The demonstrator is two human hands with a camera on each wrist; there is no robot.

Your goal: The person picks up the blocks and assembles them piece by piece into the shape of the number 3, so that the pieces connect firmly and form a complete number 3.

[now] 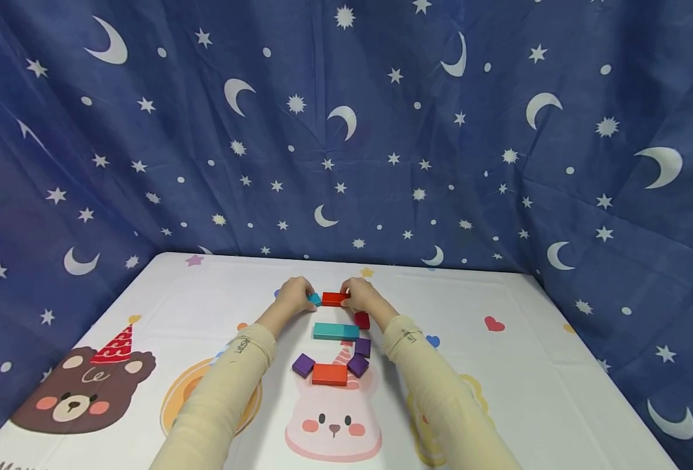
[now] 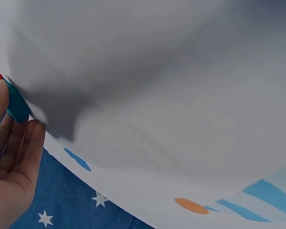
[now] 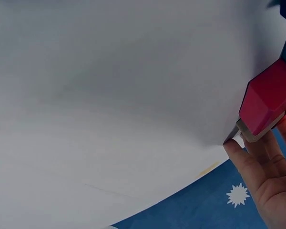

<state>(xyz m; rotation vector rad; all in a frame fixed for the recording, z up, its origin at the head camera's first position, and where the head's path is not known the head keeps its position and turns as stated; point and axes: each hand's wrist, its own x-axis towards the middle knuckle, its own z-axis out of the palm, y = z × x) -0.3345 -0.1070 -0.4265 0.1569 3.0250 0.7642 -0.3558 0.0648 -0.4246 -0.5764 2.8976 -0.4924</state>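
My left hand [image 1: 292,298] pinches a small teal block [image 1: 315,299] at the left end of a red rectangular block [image 1: 332,299]. In the left wrist view, thumb and fingers hold that teal block on opposite sides. My right hand [image 1: 363,297] grips the red block's right end, its fingers partly covering it. Just below the right hand lies a crimson block [image 1: 362,320], which partly hides the fingers in the right wrist view. A long teal block [image 1: 329,331] lies nearer me, with a darker teal block [image 1: 351,332] against its right end.
Below the teal pair, a purple block [image 1: 362,347] sits at the right, with another purple block [image 1: 357,365] angled beneath it. A red-orange block [image 1: 329,375] and a third purple block [image 1: 303,365] lie leftward. The white printed tablecloth [image 1: 476,346] meets a blue curtain [image 1: 382,196] behind.
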